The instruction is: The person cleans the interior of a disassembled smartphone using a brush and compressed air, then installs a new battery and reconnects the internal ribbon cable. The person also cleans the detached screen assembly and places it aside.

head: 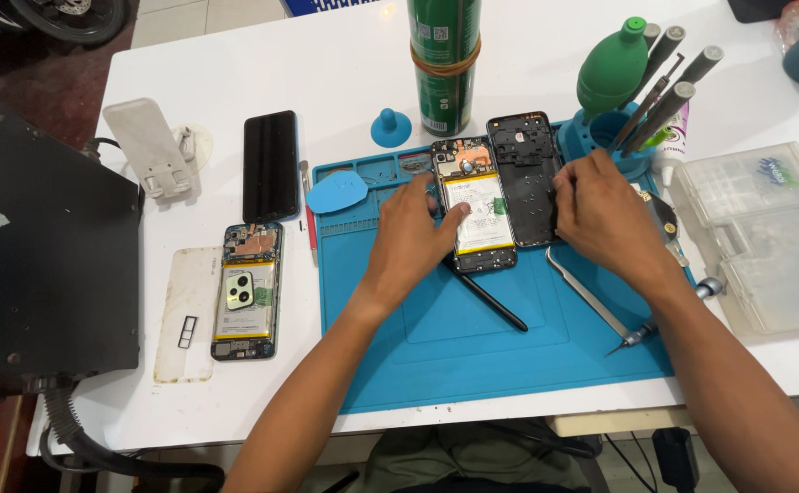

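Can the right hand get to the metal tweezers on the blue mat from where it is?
Probably yes: the tweezers lie uncovered on the blue mat just below the right hand, with nothing between them.

Single view, head-mounted, positioned above the near edge of the white table and angled steeply downward and forward. Range is close: both forearms enter from the bottom edge and the blue work mat fills the centre. The far table edge and a strip of floor show at top left. No second view to compare
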